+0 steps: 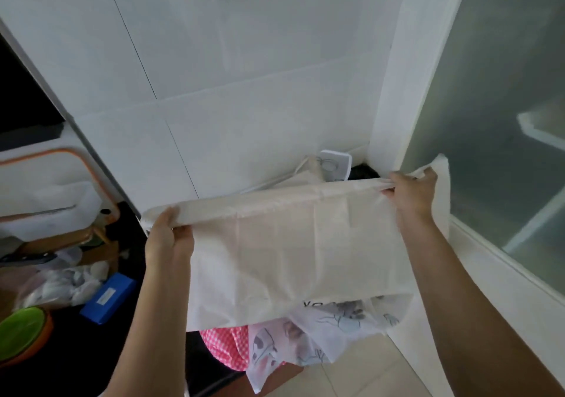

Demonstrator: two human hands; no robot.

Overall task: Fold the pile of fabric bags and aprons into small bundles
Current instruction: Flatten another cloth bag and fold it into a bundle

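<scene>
Nearest the lens in the head view, the left forearm (pixel 153 320) and right forearm (pixel 458 289) are raised toward a white tiled wall (pixel 244 60). A thin cream rectangular fabric bag (pixel 290 250) is held up in the air, stretched sideways between the two hands. Its top edge is gripped near one corner by the left hand (pixel 168 237), fingers curled over the hem. The other corner is pinched by the right hand (pixel 412 195), with cloth bunched in the fist and a flap sticking out past it. The bag's lower edge hangs just above the rest of the pile: a pink-and-white checked cloth (pixel 226 347) and a white cloth with printed cartoon figures (pixel 305 341). Whether they touch cannot be told.

Step judged: spreading the bag flat before the first fold. For a clean fold, the top edge should be pulled taut and level, and the bunched right corner should probably be re-gripped at the true corner. Then the corners could be brought together so the halves match. The hanging hem is best lifted clear of the pile so nothing is dragged along.

A blue flat box (pixel 108 297) and a green bowl (pixel 21 332) are seen well apart at left. A frosted glass door (pixel 504 121) is seen at right.
</scene>
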